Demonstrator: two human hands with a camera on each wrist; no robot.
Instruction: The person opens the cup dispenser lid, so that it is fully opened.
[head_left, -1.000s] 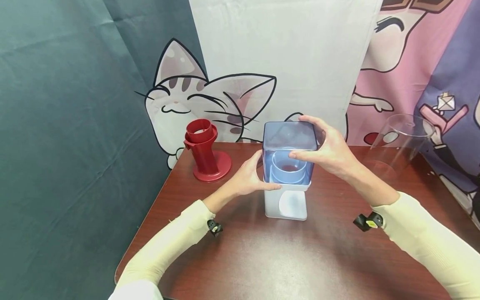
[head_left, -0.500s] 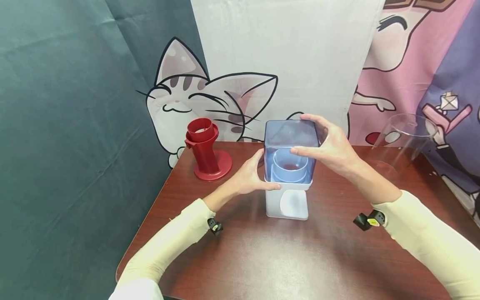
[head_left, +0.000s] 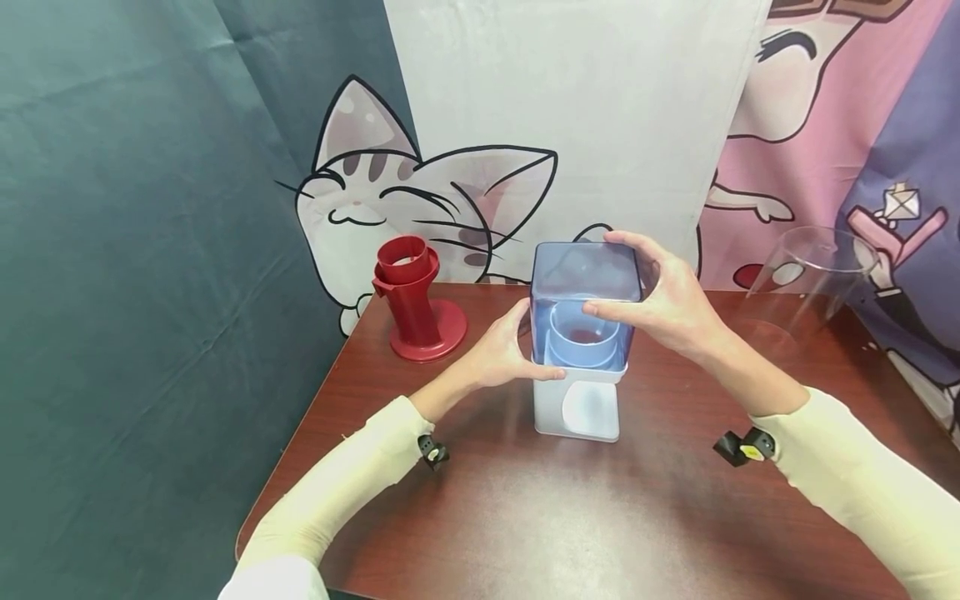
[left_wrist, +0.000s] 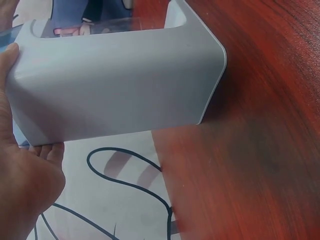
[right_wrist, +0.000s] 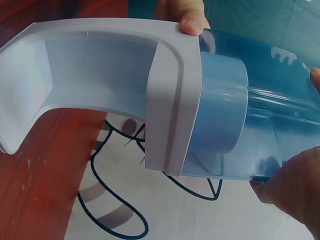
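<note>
A white stand (head_left: 551, 408) with a hollow, rounded front stands upright on the table near the middle. On top of it sits a see-through blue box-shaped cover (head_left: 585, 268), and a pale blue ring (right_wrist: 222, 102) shows inside it. My left hand (head_left: 501, 353) grips the stand's upper end from the left, thumb across the front edge and other fingers behind. Higher up, my right hand (head_left: 667, 302) holds the blue cover from the right, its thumb on the front face and its fingers round the back corner. The cover's lower edge meets the stand's white rim.
At the back left of the brown table (head_left: 487, 500) is a red tube-shaped holder (head_left: 414, 312) on a round foot. A clear cylinder (head_left: 806, 287) stands at the back right. Printed cloth (head_left: 615, 108) hangs right behind the table.
</note>
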